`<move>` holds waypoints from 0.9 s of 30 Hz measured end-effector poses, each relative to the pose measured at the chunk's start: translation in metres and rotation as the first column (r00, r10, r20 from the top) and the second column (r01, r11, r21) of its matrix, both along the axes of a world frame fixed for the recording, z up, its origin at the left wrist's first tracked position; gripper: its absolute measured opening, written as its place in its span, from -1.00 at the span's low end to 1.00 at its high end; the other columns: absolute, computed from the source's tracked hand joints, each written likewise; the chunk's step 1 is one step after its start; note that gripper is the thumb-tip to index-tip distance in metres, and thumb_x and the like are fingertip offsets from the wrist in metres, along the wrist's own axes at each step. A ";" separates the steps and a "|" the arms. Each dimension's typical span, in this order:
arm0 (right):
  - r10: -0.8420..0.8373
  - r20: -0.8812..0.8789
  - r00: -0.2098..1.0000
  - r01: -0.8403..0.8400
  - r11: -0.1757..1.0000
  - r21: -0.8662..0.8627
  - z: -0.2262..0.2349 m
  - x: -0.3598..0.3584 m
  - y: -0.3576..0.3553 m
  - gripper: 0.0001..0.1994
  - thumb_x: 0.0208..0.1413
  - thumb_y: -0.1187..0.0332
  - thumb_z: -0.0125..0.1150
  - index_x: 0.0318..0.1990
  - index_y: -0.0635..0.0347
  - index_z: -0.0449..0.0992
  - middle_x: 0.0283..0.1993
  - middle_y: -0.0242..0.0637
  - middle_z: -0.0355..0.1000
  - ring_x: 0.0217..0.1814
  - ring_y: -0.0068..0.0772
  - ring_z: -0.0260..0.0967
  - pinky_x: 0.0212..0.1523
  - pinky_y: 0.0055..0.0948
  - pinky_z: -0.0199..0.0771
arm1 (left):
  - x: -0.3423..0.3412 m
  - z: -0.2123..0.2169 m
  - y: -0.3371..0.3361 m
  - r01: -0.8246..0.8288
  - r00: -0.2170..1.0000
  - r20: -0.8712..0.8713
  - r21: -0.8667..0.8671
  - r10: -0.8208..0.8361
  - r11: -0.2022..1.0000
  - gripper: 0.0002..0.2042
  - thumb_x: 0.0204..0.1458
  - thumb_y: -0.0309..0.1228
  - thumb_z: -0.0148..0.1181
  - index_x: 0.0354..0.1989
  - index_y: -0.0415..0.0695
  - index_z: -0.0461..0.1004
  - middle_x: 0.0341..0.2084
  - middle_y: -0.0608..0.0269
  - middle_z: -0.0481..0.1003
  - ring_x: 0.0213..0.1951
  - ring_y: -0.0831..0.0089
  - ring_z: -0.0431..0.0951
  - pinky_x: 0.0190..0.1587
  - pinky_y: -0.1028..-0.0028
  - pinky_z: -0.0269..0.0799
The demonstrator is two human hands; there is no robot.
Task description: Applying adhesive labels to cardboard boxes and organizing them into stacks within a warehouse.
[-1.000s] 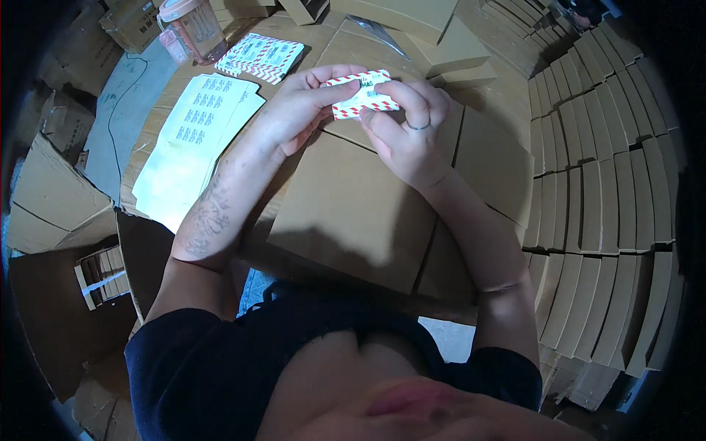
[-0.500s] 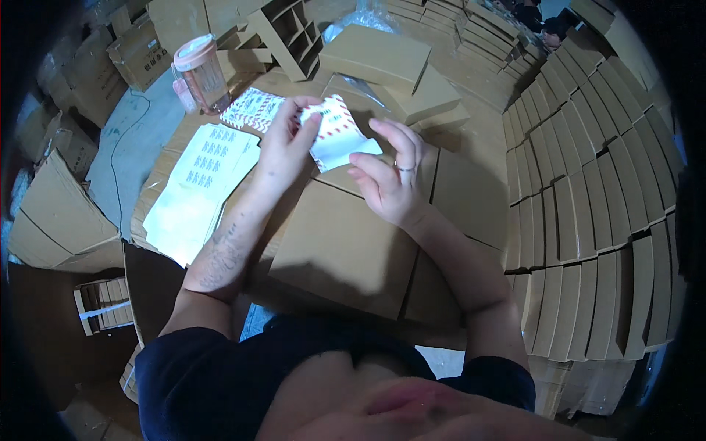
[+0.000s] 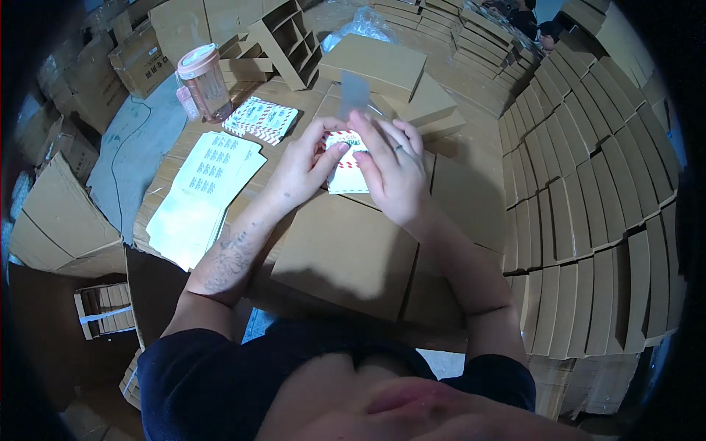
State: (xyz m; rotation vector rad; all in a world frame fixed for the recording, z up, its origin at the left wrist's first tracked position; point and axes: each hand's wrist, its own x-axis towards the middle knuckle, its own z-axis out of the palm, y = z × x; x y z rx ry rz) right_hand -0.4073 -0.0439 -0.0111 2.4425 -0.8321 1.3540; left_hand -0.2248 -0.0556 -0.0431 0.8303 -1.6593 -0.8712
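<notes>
Both my hands are around a small white printed card (image 3: 344, 180) with red-striped edges and green lettering, above the cardboard boxes in front of me. My left hand (image 3: 305, 165) pinches its left side, thumb on the face. My right hand (image 3: 397, 169) covers the card's right side, its thumb against the face and fingers over the upper edge. A translucent strip (image 3: 354, 94) stands up at the right fingertips; whether they grip it is hidden. A stack of similar striped cards (image 3: 263, 120) lies left of my hands, beside printed white sheets (image 3: 202, 184).
A pink-lidded clear bottle (image 3: 206, 88) stands at the table's far left. Flat brown boxes (image 3: 346, 246) lie before me, with more boxes (image 3: 375, 62) beyond my hands. A divided cardboard tray (image 3: 290, 44) leans behind. Tall rows of cartons (image 3: 581, 191) wall the right side.
My right hand has moved left and closed over the card, which was bent at its lower part and now sits flatter and lower. The translucent strip now rises above the fingers.
</notes>
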 end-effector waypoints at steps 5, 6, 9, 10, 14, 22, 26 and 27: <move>-0.118 -0.071 0.990 0.110 0.989 -0.100 -0.007 0.000 -0.001 -0.46 0.05 0.48 0.23 0.25 -0.05 0.44 -0.14 -0.36 0.44 -0.04 -0.36 0.39 0.17 -0.21 0.21 | 0.002 -0.007 -0.004 0.028 0.999 -0.027 0.046 -0.027 0.999 -0.75 0.26 -0.40 0.11 0.04 -0.23 0.35 -0.28 0.20 0.53 -0.32 0.59 0.53 -0.27 0.55 0.46; -0.118 -0.071 0.990 0.111 0.989 -0.100 -0.008 -0.001 -0.001 -0.46 0.05 0.48 0.23 0.25 -0.05 0.44 -0.14 -0.36 0.44 -0.04 -0.36 0.39 0.17 -0.21 0.21 | 0.001 -0.008 -0.005 0.056 0.996 -0.069 0.034 -0.053 0.998 -0.76 0.25 -0.43 0.12 0.03 -0.24 0.35 -0.26 0.22 0.53 -0.31 0.61 0.53 -0.26 0.57 0.46; -0.141 -0.095 0.985 0.126 0.980 -0.153 -0.009 -0.002 -0.001 -0.41 0.03 0.49 0.26 0.29 -0.01 0.38 -0.12 -0.36 0.44 -0.03 -0.35 0.39 0.19 -0.18 0.19 | -0.002 -0.006 -0.003 0.126 0.974 -0.192 0.009 -0.122 0.992 -0.77 0.25 -0.47 0.12 0.03 -0.26 0.36 -0.25 0.27 0.53 -0.28 0.64 0.52 -0.25 0.60 0.45; -0.087 -0.046 0.995 0.086 0.996 -0.041 -0.008 -0.001 -0.001 -0.39 0.03 0.49 0.27 0.30 0.03 0.34 -0.11 -0.35 0.44 -0.02 -0.33 0.39 0.20 -0.15 0.18 | -0.002 -0.006 -0.002 0.125 0.974 -0.191 0.010 -0.121 0.992 -0.77 0.25 -0.47 0.12 0.03 -0.26 0.36 -0.25 0.27 0.53 -0.28 0.64 0.52 -0.25 0.60 0.45; 0.034 0.052 0.998 -0.040 0.991 0.127 -0.003 -0.003 -0.002 -0.35 0.04 0.49 0.30 0.33 0.13 0.25 -0.09 -0.30 0.45 -0.02 -0.25 0.40 0.24 -0.09 0.14 | -0.005 -0.005 -0.001 0.255 0.901 -0.377 0.063 -0.214 0.965 -0.76 0.24 -0.48 0.12 0.04 -0.26 0.37 -0.23 0.27 0.54 -0.24 0.65 0.54 -0.24 0.62 0.46; -0.018 -0.010 1.000 0.017 0.996 -0.091 -0.014 -0.003 -0.008 -0.44 0.05 0.51 0.27 0.25 0.13 0.32 -0.17 -0.33 0.46 -0.07 -0.28 0.40 0.16 -0.10 0.25 | -0.005 -0.007 0.004 -0.033 0.996 -0.080 -0.001 0.033 0.999 -0.80 0.20 -0.42 0.19 -0.06 -0.22 0.49 -0.38 0.26 0.60 -0.37 0.64 0.56 -0.33 0.56 0.48; -0.075 -0.041 0.996 0.065 0.975 -0.211 -0.017 -0.004 -0.011 -0.49 0.03 0.47 0.25 0.21 0.10 0.38 -0.28 -0.41 0.41 -0.21 -0.36 0.36 0.09 -0.19 0.29 | -0.005 0.004 0.012 -0.063 0.997 0.037 -0.002 0.063 0.998 -0.80 0.20 -0.43 0.19 -0.06 -0.22 0.49 -0.41 0.27 0.60 -0.40 0.63 0.55 -0.35 0.56 0.47; -0.075 -0.043 0.996 0.064 0.975 -0.211 -0.016 -0.004 -0.010 -0.49 0.03 0.47 0.25 0.21 0.10 0.38 -0.28 -0.41 0.41 -0.21 -0.36 0.36 0.09 -0.19 0.29 | -0.005 0.005 0.013 -0.069 0.996 0.064 0.019 0.067 0.997 -0.80 0.19 -0.43 0.20 -0.06 -0.24 0.49 -0.43 0.27 0.59 -0.41 0.64 0.54 -0.36 0.56 0.47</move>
